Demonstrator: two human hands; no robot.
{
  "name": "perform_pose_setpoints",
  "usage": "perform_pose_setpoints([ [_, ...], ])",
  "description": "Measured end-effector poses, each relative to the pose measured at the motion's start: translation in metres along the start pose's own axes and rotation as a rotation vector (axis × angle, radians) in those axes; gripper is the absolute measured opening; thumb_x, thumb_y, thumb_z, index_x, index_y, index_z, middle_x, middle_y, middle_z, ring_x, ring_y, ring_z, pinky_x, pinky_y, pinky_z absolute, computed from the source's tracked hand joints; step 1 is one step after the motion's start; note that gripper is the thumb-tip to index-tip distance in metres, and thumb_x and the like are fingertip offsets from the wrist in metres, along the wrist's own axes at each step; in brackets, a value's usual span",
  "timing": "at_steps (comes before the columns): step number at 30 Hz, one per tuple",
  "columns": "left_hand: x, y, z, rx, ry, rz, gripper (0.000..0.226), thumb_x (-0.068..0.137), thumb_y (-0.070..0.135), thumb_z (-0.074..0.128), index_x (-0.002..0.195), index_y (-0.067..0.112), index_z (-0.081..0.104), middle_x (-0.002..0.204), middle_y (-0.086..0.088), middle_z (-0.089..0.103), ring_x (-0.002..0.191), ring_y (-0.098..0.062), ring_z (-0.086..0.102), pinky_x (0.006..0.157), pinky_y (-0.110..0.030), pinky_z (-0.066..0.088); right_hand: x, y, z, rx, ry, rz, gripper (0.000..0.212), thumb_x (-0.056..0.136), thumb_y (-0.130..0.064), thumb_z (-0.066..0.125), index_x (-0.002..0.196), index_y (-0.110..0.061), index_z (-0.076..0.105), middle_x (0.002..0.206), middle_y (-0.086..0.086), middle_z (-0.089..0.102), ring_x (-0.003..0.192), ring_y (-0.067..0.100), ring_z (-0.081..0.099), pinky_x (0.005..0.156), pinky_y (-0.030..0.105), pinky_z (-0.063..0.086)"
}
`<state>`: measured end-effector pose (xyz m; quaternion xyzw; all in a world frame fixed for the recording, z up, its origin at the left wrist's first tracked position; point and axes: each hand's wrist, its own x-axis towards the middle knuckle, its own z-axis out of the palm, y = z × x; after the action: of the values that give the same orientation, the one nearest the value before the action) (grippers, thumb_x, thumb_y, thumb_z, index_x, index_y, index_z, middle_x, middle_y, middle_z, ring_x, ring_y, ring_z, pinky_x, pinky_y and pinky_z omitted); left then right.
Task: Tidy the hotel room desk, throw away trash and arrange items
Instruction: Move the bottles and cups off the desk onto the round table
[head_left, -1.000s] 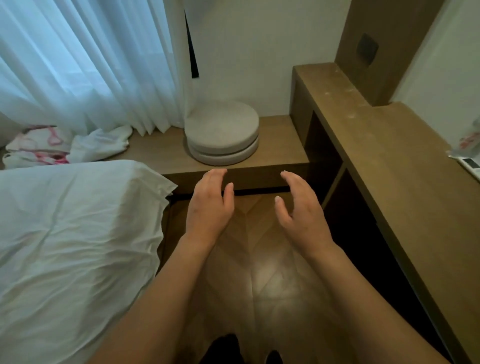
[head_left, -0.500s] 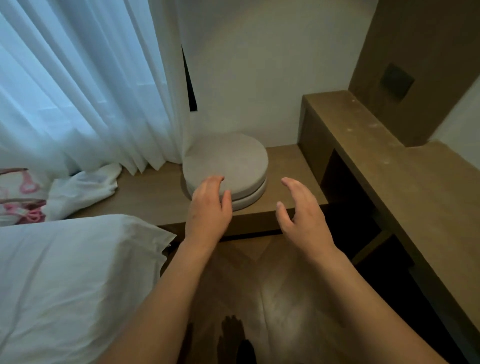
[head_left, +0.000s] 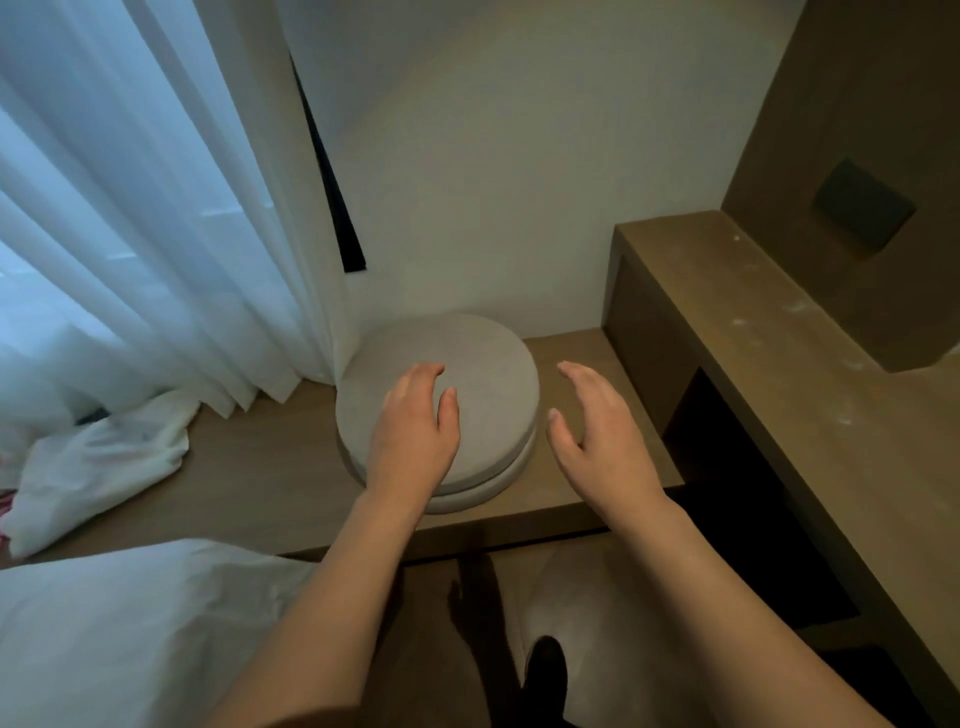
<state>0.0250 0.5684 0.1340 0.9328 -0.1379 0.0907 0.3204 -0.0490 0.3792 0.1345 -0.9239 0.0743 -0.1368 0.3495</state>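
Two round grey cushions (head_left: 483, 364) lie stacked on a low wooden ledge (head_left: 270, 467) under the window. My left hand (head_left: 415, 431) hovers over the top cushion with its fingers straight and holds nothing. Just right of the stack, my right hand (head_left: 597, 431) is held edge-on with relaxed fingers, over the ledge's right end. The wooden desk (head_left: 779, 364) runs along the right side, higher than the ledge.
White sheer curtains (head_left: 156, 208) hang at the left. A crumpled white cloth (head_left: 98, 462) lies on the ledge's left part. White bedding (head_left: 119, 634) fills the lower left. A dark wall switch plate (head_left: 862, 205) sits above the desk. Wooden floor shows between my arms.
Both hands have moved forward from above the floor to the cushion stack; the left is now over the top cushion. The view has come closer to the ledge.
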Motion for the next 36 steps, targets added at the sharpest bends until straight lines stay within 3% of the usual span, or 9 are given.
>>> perform_pose_setpoints([
  [4, 0.066, 0.012, 0.021, 0.034, -0.003, 0.036, 0.036, 0.105, 0.023, 0.05, 0.137, 0.01, 0.055, 0.137, -0.008, 0.058, 0.126, -0.021, 0.052, 0.098, -0.022, 0.033, 0.061, 0.013, -0.003, -0.013, -0.003, 0.001, 0.052, 0.098, -0.022, 0.055, 0.147, -0.019, 0.04, 0.148, -0.004, 0.045, 0.136, 0.005, 0.033, 0.104, 0.003, 0.008],
  [11, 0.153, 0.033, 0.082, -0.038, -0.104, 0.11, 0.035, 0.104, 0.02, 0.051, 0.134, 0.006, 0.057, 0.133, -0.012, 0.06, 0.124, -0.026, 0.054, 0.103, -0.03, 0.037, 0.122, 0.054, -0.022, 0.001, 0.072, 0.145, 0.054, 0.1, -0.025, 0.053, 0.151, -0.022, 0.035, 0.153, -0.006, 0.038, 0.141, 0.005, 0.027, 0.119, 0.026, 0.02],
  [20, 0.237, 0.107, 0.175, -0.118, -0.352, 0.394, 0.037, 0.105, 0.026, 0.048, 0.135, 0.007, 0.057, 0.135, -0.01, 0.059, 0.124, -0.026, 0.055, 0.105, -0.036, 0.042, 0.151, 0.115, -0.067, -0.088, 0.294, 0.458, 0.051, 0.1, -0.029, 0.052, 0.149, -0.024, 0.038, 0.151, -0.007, 0.041, 0.139, 0.003, 0.031, 0.109, 0.014, 0.017],
  [22, 0.248, 0.13, 0.193, -0.139, -0.41, 0.46, 0.037, 0.105, 0.026, 0.049, 0.137, 0.009, 0.057, 0.137, -0.009, 0.058, 0.127, -0.024, 0.053, 0.108, -0.036, 0.041, 0.149, 0.125, -0.079, -0.095, 0.344, 0.542, 0.051, 0.101, -0.029, 0.051, 0.149, -0.025, 0.037, 0.152, -0.008, 0.04, 0.141, 0.004, 0.03, 0.111, 0.018, 0.02],
  [31, 0.215, 0.239, 0.255, -0.21, -0.702, 0.803, 0.042, 0.106, 0.031, 0.048, 0.144, 0.015, 0.051, 0.148, -0.002, 0.051, 0.138, -0.015, 0.044, 0.112, -0.028, 0.034, 0.075, 0.159, -0.126, -0.125, 0.632, 0.914, 0.055, 0.099, -0.03, 0.053, 0.151, -0.03, 0.033, 0.155, -0.01, 0.035, 0.145, 0.006, 0.026, 0.115, 0.026, 0.021],
  [36, 0.155, 0.296, 0.278, -0.26, -0.85, 0.944, 0.042, 0.106, 0.028, 0.047, 0.146, 0.016, 0.048, 0.151, 0.0, 0.047, 0.14, -0.015, 0.041, 0.113, -0.028, 0.032, 0.009, 0.172, -0.154, -0.156, 0.757, 1.019, 0.052, 0.1, -0.026, 0.052, 0.15, -0.024, 0.036, 0.152, -0.007, 0.039, 0.142, 0.006, 0.029, 0.111, 0.018, 0.018],
])
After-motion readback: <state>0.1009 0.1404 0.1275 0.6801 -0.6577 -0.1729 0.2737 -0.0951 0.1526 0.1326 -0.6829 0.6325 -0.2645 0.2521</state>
